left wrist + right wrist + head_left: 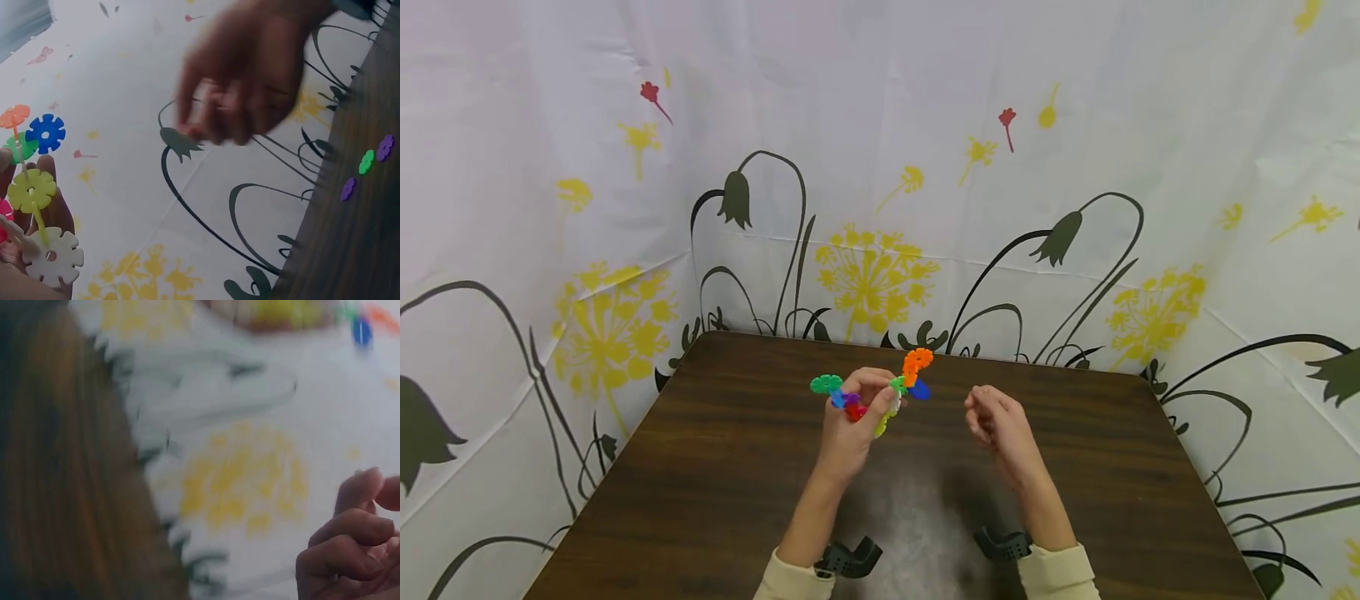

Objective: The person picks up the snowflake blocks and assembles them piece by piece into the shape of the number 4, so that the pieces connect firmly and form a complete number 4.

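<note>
My left hand (848,429) is raised over the table and grips a chain of interlocking notched plastic discs (32,189). An orange disc (919,360) tops the chain, with a blue disc (919,390) just below it. From the other side of the hand sticks out a green disc (827,384), with blue, purple and red ones close to the palm. Yellow and white discs (54,256) show plainly in the left wrist view. To the right of the chain and apart from it, my right hand (1000,425) hovers with loosely curled fingers, nothing visible in them.
In the left wrist view, a green disc (367,162) lies between two purple discs (348,189) on the dark wooden table (715,467). White cloth (865,125) printed with flowers hangs behind the table and along both sides. Each wrist wears a black camera mount (852,558).
</note>
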`<state>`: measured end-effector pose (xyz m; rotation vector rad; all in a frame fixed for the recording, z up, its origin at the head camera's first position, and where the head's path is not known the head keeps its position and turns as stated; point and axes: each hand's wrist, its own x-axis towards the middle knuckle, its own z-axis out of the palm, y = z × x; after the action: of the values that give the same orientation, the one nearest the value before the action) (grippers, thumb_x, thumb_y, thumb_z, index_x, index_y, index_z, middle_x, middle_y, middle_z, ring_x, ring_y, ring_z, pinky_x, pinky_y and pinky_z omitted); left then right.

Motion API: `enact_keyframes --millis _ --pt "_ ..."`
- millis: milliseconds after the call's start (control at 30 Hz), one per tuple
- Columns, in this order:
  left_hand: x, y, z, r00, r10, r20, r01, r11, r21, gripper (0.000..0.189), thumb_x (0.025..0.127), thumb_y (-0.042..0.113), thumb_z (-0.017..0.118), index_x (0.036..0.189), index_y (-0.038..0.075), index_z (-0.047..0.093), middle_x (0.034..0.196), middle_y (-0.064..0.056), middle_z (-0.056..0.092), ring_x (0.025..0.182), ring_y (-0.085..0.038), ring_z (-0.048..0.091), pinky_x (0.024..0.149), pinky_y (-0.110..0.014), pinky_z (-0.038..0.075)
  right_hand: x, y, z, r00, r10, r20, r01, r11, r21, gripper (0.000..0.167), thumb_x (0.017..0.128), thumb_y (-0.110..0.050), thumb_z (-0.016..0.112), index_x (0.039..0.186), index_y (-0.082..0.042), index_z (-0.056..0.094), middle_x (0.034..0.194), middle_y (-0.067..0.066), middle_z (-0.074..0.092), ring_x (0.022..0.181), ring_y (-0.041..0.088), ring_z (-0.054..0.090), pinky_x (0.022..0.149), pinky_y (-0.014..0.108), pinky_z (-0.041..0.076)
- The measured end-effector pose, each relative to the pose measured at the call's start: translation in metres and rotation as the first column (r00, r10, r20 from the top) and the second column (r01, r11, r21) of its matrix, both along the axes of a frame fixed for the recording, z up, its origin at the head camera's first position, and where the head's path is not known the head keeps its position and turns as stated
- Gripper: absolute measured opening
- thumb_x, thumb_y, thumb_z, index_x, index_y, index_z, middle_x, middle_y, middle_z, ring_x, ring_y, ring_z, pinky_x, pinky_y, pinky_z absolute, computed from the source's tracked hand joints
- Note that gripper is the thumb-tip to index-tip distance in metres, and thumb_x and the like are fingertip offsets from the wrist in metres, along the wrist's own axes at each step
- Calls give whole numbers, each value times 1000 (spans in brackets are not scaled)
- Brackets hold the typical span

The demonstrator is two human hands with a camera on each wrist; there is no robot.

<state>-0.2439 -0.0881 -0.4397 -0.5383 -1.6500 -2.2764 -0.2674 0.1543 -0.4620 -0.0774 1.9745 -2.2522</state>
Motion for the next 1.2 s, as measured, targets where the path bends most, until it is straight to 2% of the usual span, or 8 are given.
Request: enact_keyframes --millis 100,167,267,433,533,600,967,1200 --pt "1 -7 2 999 18 28 -19 999 31 11 105 -4 62 114 -10 61 116 -2 71 92 -21 78 89 -28 64 -10 23 -22 998 -47 -33 53 972 227 36 114 -34 56 103 -1 64 73 4 59 58 14 45 53 27 34" --pt "2 -11 4 999 27 32 -28 999 40 11 106 -3 62 115 -9 60 116 -2 72 92 -22 78 89 -28 64 -17 37 -36 997 -45 -70 70 909 410 33 113 -31 58 108 1 67 78 10 63 65 18 54 56 26 41" --pt "4 -17 9 999 37 -1 -37 998 43 11 106 -4 61 114 -11 60 117 -2 71 93 -20 78 90 -28 64 -26 56 -54 995 -9 -95 66 787 613 28 111 -25 61 113 3 69 83 17 68 72 23 62 61 26 48" --pt "4 -24 13 998 41 -52 -38 997 61 10 105 -7 60 113 -12 59 116 -2 71 93 -16 77 88 -29 64 -35 70 -70 1000 18 -13 -2 655 755 30 107 -22 67 125 3 64 91 14 69 72 19 59 63 32 48" --pt "3 -28 13 998 46 -42 -42 996 79 9 105 -7 60 113 -6 63 117 -2 71 93 -15 77 89 -29 64 -39 71 -75 999 18 41 -43 612 789 39 107 -26 68 133 2 59 94 13 67 72 19 58 63 34 47" --pt "3 -30 12 998 49 -31 -46 995 92 11 105 -8 59 113 -3 65 116 -1 72 92 -16 77 89 -30 64 -42 70 -79 998 17 62 -60 601 797 44 107 -28 67 137 2 57 92 11 65 70 19 58 63 34 46" --pt "11 -34 19 997 61 -44 -59 997 46 13 107 -3 59 115 -12 58 116 -1 71 93 -14 76 88 -27 63 -49 74 -99 996 26 90 -86 635 768 31 102 -18 73 124 -1 58 73 0 57 63 14 53 58 29 44" --pt "11 -36 18 998 64 -19 -64 997 39 13 107 -3 59 116 -11 58 117 -1 70 91 -14 76 89 -27 63 -50 75 -104 996 -4 94 -68 664 745 40 101 -17 72 132 -1 51 70 -1 53 61 15 49 59 30 42"
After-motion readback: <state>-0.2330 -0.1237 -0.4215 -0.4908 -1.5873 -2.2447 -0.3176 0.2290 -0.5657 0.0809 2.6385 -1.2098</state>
